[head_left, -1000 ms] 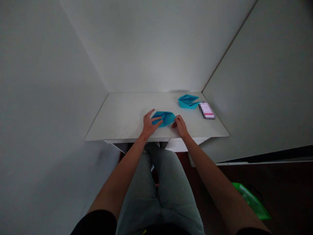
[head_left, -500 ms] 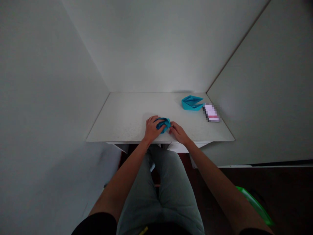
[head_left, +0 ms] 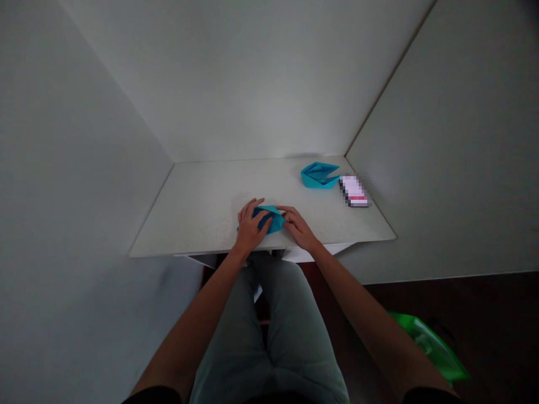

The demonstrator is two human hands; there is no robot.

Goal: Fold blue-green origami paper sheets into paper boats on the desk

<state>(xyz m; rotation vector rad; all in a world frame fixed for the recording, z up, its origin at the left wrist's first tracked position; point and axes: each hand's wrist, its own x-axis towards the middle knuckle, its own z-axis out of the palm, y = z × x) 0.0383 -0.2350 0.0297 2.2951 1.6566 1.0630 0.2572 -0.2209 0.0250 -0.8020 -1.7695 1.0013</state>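
Between my hands, near the table's front edge, is a blue folded paper [head_left: 274, 223], its shape partly hidden by my fingers. My left hand [head_left: 250, 223] lies over its left part, with the thumb and fingers gripping it. At its right end, my right hand [head_left: 297, 225] pinches the paper's edge between thumb and fingers. A second blue piece, a folded paper boat [head_left: 319, 176], sits by itself toward the back right of the table, touched by neither hand.
The white table [head_left: 202, 196] stands against walls at the back and sides. A phone [head_left: 354, 191], its screen blurred out, lies right of the paper boat. Down on the dark floor at the right is a green object [head_left: 433, 342], perhaps a bag.
The paper between my hands looks wider and flatter than before, and my left hand's fingers have spread over it. The whole view has shifted slightly; the boat and phone stay put.
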